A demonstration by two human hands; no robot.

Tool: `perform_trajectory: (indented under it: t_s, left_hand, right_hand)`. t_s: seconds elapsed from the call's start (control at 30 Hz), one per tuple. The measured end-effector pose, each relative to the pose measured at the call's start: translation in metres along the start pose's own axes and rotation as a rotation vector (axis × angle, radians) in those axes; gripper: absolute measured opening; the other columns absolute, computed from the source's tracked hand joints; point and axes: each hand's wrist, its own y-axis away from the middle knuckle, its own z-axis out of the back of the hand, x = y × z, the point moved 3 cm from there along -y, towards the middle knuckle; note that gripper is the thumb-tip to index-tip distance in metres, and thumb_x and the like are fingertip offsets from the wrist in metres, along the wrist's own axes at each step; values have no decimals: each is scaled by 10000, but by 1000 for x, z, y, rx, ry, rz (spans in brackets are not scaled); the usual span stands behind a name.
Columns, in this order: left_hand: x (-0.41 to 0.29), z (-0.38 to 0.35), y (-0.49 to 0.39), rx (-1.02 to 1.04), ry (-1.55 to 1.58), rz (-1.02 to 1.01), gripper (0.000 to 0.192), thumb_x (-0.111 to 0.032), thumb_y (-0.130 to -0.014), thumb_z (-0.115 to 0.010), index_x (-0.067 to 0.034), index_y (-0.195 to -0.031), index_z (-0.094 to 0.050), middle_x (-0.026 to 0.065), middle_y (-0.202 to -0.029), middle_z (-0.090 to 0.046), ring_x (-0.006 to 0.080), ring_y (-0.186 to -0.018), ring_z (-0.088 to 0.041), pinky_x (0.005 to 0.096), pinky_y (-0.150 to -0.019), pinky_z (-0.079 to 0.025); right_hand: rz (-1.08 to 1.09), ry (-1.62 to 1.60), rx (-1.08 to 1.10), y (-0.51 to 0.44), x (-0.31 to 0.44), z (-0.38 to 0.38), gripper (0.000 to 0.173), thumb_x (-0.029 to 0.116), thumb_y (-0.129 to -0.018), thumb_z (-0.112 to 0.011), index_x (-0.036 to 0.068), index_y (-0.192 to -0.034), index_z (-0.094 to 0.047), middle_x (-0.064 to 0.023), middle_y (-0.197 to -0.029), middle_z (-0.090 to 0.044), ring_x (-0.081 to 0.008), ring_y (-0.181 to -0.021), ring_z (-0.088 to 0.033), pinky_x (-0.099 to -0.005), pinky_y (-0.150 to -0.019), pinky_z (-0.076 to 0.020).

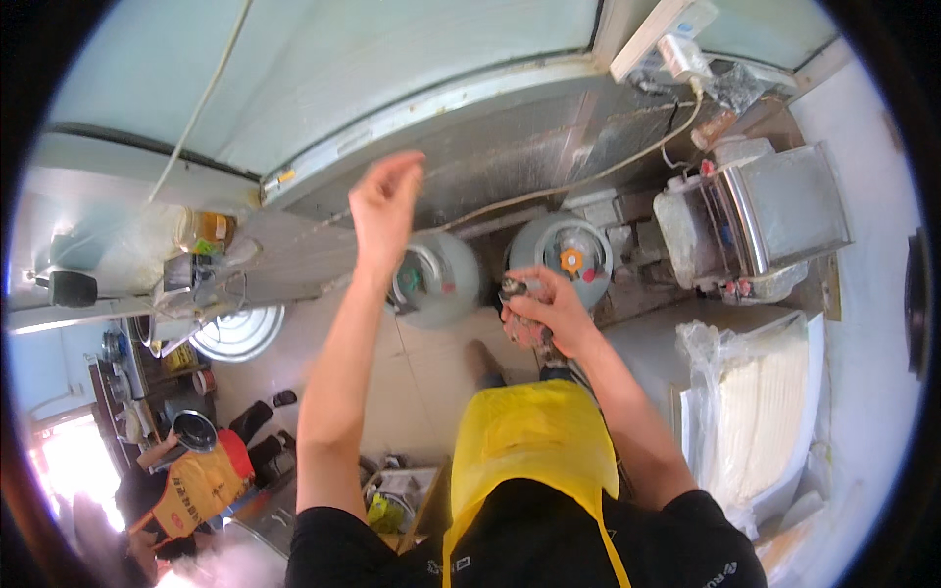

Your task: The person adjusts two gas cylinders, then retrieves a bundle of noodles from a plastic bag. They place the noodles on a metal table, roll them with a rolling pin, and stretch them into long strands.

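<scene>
My right hand [564, 316] grips a worn, reddish gas regulator [526, 331] with a metal connector at its top end. It is in front of a grey gas cylinder [523, 239] whose valve has an orange handwheel [571, 260]. Left of that stands a second gas cylinder [452, 283] with a green valve knob [409, 278]. My left hand [386, 197] is raised above and left of this second cylinder, near the metal wall panel. Its fingers are bent and blurred, so I cannot tell whether anything is between them.
A power cord [559, 189] runs along the wall from a power strip [662, 37]. At right are a metal-cased machine [790, 213] and plastic-wrapped white stacked sheets [761, 411]. A co-worker in an orange apron [195, 489] holds a round metal pan [194, 431] at lower left.
</scene>
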Motion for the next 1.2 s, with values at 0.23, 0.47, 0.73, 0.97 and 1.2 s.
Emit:
perform_trajectory:
  t_s: [0.23, 0.47, 0.73, 0.97, 1.2]
  left_hand:
    - [74, -4, 182, 55, 481, 327, 284, 29, -995, -660, -1, -1257, -767, 45, -1095, -747, 126, -954, -683, 264, -916, -534]
    - [85, 29, 219, 54, 290, 322, 289, 98, -968, -623, 6, -1187, -787, 111, -1159, -714, 178, -1036, -681, 269, -915, -522]
    - [115, 68, 250, -54, 70, 271, 288, 80, -974, -602, -27, -1164, -791, 131, -1071, -687, 241, -916, -682, 310, -803, -531]
    - [119, 94, 272, -145, -101, 309, 253, 40, -984, -647, -38, -1180, -789, 92, -1022, -694, 233, -849, -677, 312, -783, -538]
    - [154, 101, 236, -12, 644, 612, 506, -384, -1137, -488, -1, -1442, -614, 87, -1079, -720, 202, -980, -681, 340, -928, -547]
  right_hand:
    - [-83, 336, 176, 4, -6, -51, 587, 112, -957, -766, 83, -1482, -505, -72, -985, -730, -116, -817, -687, -254, -678, -526]
    - [-154, 356, 209, 1, -54, -79, 609, 146, -899, -818, 71, -1436, -542, -35, -1003, -680, -97, -837, -644, -255, -624, -514]
    - [-256, 260, 174, -3, -101, -111, 440, 122, -939, -776, 30, -1349, -645, -40, -984, -731, -96, -840, -675, -259, -679, -531]
    - [-252, 295, 108, 5, -126, -143, 424, 73, -959, -738, -49, -1359, -675, -23, -930, -730, -68, -791, -632, -257, -691, -516]
    - [-273, 369, 205, 5, -127, -151, 431, 112, -950, -758, 0, -1360, -691, -10, -959, -706, -74, -806, -632, -255, -690, -508]
